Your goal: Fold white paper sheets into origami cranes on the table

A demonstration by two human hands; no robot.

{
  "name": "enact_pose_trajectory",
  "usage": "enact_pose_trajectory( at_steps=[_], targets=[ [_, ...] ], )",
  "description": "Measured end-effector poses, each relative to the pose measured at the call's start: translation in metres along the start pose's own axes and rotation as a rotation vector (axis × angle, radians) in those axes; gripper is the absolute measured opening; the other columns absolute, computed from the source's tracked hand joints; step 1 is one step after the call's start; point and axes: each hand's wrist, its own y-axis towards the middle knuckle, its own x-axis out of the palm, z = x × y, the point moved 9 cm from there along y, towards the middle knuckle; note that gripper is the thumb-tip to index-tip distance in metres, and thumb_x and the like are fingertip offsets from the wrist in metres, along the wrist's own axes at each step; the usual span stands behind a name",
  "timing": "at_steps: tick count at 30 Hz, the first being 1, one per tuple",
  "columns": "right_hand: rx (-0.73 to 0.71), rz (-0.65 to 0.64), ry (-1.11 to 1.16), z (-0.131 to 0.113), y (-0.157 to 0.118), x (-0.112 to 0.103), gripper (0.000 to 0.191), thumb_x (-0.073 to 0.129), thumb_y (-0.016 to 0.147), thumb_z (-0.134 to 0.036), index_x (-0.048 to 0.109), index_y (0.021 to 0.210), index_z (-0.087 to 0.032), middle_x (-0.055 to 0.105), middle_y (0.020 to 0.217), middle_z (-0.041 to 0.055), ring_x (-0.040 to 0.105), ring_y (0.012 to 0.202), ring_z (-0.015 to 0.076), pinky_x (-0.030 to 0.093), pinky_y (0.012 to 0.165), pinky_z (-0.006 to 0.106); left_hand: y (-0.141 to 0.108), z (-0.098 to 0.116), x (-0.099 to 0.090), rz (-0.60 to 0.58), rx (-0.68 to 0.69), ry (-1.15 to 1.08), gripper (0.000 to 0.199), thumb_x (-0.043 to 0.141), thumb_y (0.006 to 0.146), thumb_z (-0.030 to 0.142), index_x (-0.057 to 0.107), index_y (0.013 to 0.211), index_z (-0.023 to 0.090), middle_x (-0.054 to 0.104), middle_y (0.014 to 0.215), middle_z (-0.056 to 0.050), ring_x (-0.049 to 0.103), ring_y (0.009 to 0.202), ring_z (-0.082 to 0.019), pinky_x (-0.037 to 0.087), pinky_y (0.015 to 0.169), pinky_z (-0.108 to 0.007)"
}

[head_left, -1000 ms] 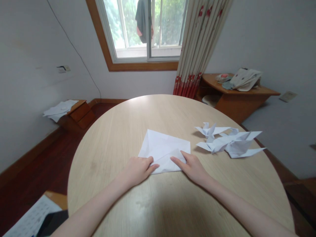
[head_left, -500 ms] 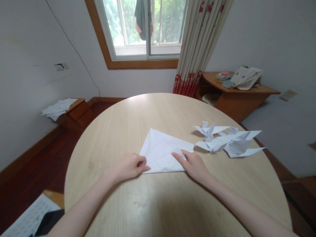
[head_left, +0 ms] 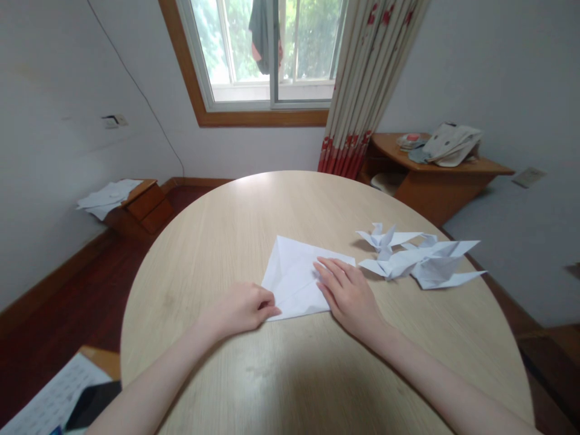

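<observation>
A folded sheet of white paper (head_left: 294, 272) lies on the round wooden table (head_left: 217, 241) in front of me. My left hand (head_left: 251, 307) is closed at the paper's near left corner, its thumb and curled fingers pinching the edge. Over the paper's right part rests my right hand (head_left: 348, 296), fingers stretched out and a little apart, pressing on the surface. That hand hides the near right edge of the sheet. To the right, several folded paper cranes (head_left: 426, 260) sit close together, apart from my hand.
A wooden stand with papers (head_left: 111, 196) is at the left wall. At lower left lie a printed sheet (head_left: 58, 393) and a dark phone-like object (head_left: 93, 405). A corner desk (head_left: 453, 175) with a cloth bag (head_left: 453, 144) stands at the back right, beside a curtain (head_left: 362, 90).
My right hand has gone from gripping the paper's right edge with thumb and forefinger to lying over it with fingers spread. My left hand has shifted slightly right.
</observation>
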Motion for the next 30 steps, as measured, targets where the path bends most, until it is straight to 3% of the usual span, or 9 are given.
enact_pose_trajectory(
  at_steps=[4, 11, 19, 25, 30],
  targets=[
    [-0.137, -0.026, 0.079, -0.024, -0.001, 0.001, 0.034, 0.038, 0.095, -0.013, 0.062, 0.119, -0.019, 0.067, 0.118, 0.0089, 0.054, 0.116, 0.0242, 0.033, 0.106, 0.048, 0.001, 0.011, 0.005, 0.0, 0.031, 0.078, 0.032, 0.051, 0.093, 0.034, 0.065, 0.071, 0.017, 0.066, 0.067, -0.003, 0.058, 0.062, -0.015, 0.031, 0.056, -0.024],
    [-0.174, -0.09, 0.156, -0.047, -0.002, 0.005, 0.024, 0.039, 0.098, -0.02, 0.063, 0.1, -0.018, 0.069, 0.098, 0.0061, 0.058, 0.101, 0.0213, 0.027, 0.11, 0.044, 0.002, 0.019, 0.017, 0.01, 0.031, 0.123, 0.034, 0.047, 0.096, 0.037, 0.064, 0.074, 0.017, 0.066, 0.068, -0.003, 0.059, 0.063, -0.016, 0.032, 0.056, -0.024],
    [-0.164, -0.142, 0.162, -0.049, -0.006, 0.015, 0.019, 0.041, 0.097, -0.021, 0.06, 0.097, -0.02, 0.066, 0.094, 0.0049, 0.056, 0.101, 0.0212, 0.02, 0.109, 0.045, -0.004, 0.019, 0.017, -0.062, 0.001, -0.048, 0.027, 0.057, 0.09, 0.035, 0.062, 0.069, 0.018, 0.058, 0.059, 0.002, 0.048, 0.054, -0.012, 0.027, 0.053, -0.024],
    [-0.183, -0.152, 0.145, -0.051, -0.005, 0.016, 0.017, 0.041, 0.096, -0.019, 0.058, 0.093, -0.019, 0.066, 0.093, 0.0051, 0.056, 0.102, 0.0205, 0.015, 0.109, 0.045, -0.009, 0.011, 0.011, -0.142, -0.044, -0.022, 0.029, 0.07, 0.081, 0.038, 0.057, 0.065, 0.018, 0.052, 0.056, 0.005, 0.043, 0.052, -0.01, 0.022, 0.051, -0.024],
    [-0.197, -0.139, 0.11, -0.052, -0.005, 0.017, 0.013, 0.044, 0.094, -0.018, 0.057, 0.092, -0.019, 0.067, 0.092, 0.0046, 0.057, 0.103, 0.0205, 0.015, 0.108, 0.045, -0.007, 0.01, 0.013, -0.144, 0.013, 0.008, 0.031, 0.074, 0.077, 0.041, 0.056, 0.066, 0.019, 0.051, 0.058, 0.005, 0.044, 0.058, -0.011, 0.025, 0.054, -0.023]
  ],
)
